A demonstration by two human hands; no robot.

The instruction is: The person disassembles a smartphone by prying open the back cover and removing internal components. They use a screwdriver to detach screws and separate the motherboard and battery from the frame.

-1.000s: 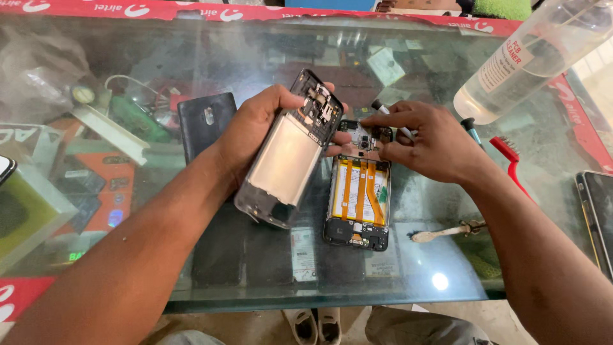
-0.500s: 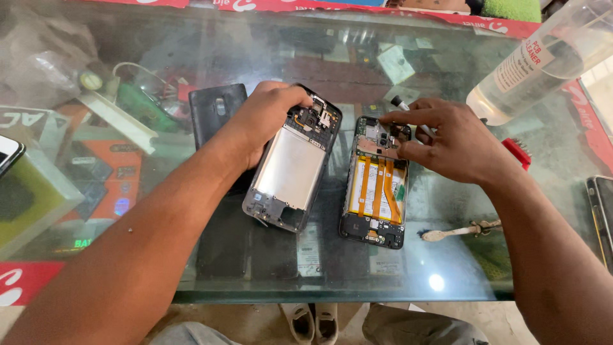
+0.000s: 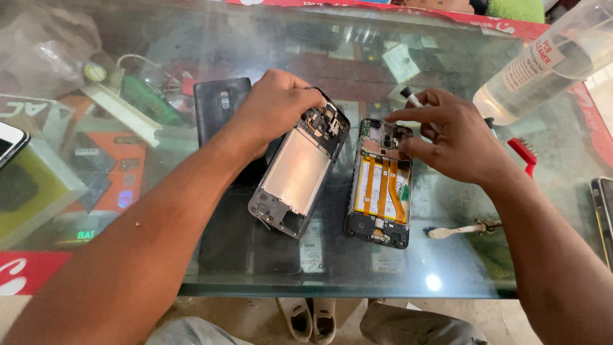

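My left hand (image 3: 278, 105) grips the top end of a grey phone frame (image 3: 297, 176), which lies tilted on the glass table (image 3: 447, 281). Right beside it lies an opened phone (image 3: 380, 185) with orange flex cables and a bare circuit board at its top. My right hand (image 3: 450, 137) hovers over that top end, fingertips pinched at the board. A thin white tool with a dark tip (image 3: 410, 98) sticks out between its fingers.
A black back cover (image 3: 217, 105) lies left of my left hand. A clear bottle of liquid (image 3: 543, 67) stands at the upper right, with a red-handled brush (image 3: 527, 153) and a white toothbrush (image 3: 460, 230) nearby. Phones lie at the right edge (image 3: 603, 211) and the left edge (image 3: 9, 144).
My left hand has lowered the raised phone frame until it lies on the glass beside the opened phone. My right hand stays at the opened phone's top end.
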